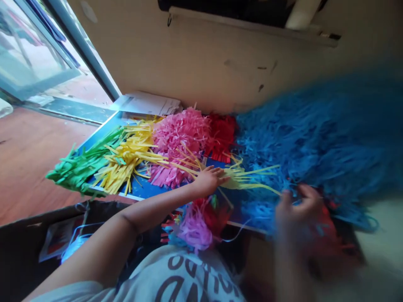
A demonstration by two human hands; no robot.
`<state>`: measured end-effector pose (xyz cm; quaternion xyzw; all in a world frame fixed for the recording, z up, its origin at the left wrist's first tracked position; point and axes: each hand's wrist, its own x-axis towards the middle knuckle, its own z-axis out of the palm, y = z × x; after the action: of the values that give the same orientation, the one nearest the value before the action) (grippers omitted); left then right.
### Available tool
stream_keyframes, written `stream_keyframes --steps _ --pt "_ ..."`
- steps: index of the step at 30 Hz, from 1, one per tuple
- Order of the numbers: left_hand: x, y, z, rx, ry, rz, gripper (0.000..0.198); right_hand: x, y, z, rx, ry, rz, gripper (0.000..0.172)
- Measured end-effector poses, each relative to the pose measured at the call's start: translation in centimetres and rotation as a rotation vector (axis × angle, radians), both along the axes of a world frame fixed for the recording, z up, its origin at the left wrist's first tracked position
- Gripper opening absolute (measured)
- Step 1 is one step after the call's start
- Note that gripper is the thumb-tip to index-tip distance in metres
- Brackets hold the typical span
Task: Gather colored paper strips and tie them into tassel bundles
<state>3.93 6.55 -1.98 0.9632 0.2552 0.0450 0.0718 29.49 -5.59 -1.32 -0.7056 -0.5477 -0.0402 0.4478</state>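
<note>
My left hand (209, 180) lies on a yellow fringed paper piece (231, 179), fingers stretched out and flat. Thin strips of that paper fan out on both sides of the hand. Close to the tip of one strip is my right hand (299, 207), smeared by motion; its thumb and forefinger look apart, but whether they hold anything is unclear. Beneath the paper is a blue tabletop (146, 191). In front of my body hangs a bunch of pink-purple paper fringe (195, 230) with red and blue pieces around it.
Green fringe (86, 161), yellow fringe (130, 155), pink fringe (182, 134) and red fringe (222, 134) lie in heaps along the table. A large blue fringed mass (315, 142) rises at right. Behind is a wall (195, 63); an open door (34, 50) stands at left.
</note>
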Motion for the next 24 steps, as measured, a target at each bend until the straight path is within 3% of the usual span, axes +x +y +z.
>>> stream_keyframes --steps 1,3,6,10,14,17,18,20,22,24 --pt "0.3 -0.2 -0.1 -0.008 0.003 -0.001 0.047 -2.0 -0.1 -0.4 -0.012 -0.046 0.058 0.057" --pt "0.8 -0.7 0.0 -0.028 -0.013 0.002 0.043 -6.2 0.7 -1.7 -0.181 -0.239 0.328 0.067" --pt "0.9 -1.0 0.1 -0.057 -0.037 0.044 0.038 -9.5 3.0 -3.4 -0.288 -0.298 0.381 0.047" --pt "-1.9 1.2 0.8 -0.022 -0.018 0.223 0.038 -7.3 4.8 -3.0 -0.221 -0.319 0.270 0.039" --pt "-8.5 4.7 3.5 0.065 -0.036 0.533 0.041 -4.8 4.3 -1.7 -0.076 -0.310 0.176 0.037" --pt "-11.4 3.9 5.8 0.163 -0.059 0.770 0.046 -5.5 3.8 -2.3 -0.077 -0.313 0.184 0.034" --pt "-11.1 2.8 6.2 0.178 -0.074 0.765 0.052 -6.1 3.8 -2.7 -0.090 -0.322 0.199 0.033" --pt "-8.8 0.2 5.8 0.147 -0.092 0.499 0.057 -7.5 3.8 -3.3 -0.123 -0.346 0.241 0.031" --pt "-5.2 -2.0 4.1 0.078 -0.095 0.178 0.055 -8.5 3.7 -3.7 -0.155 -0.377 0.278 0.029" --pt "-2.0 -2.7 1.9 0.045 -0.093 0.088 0.048 -8.8 3.5 -3.8 -0.181 -0.418 0.312 0.028"
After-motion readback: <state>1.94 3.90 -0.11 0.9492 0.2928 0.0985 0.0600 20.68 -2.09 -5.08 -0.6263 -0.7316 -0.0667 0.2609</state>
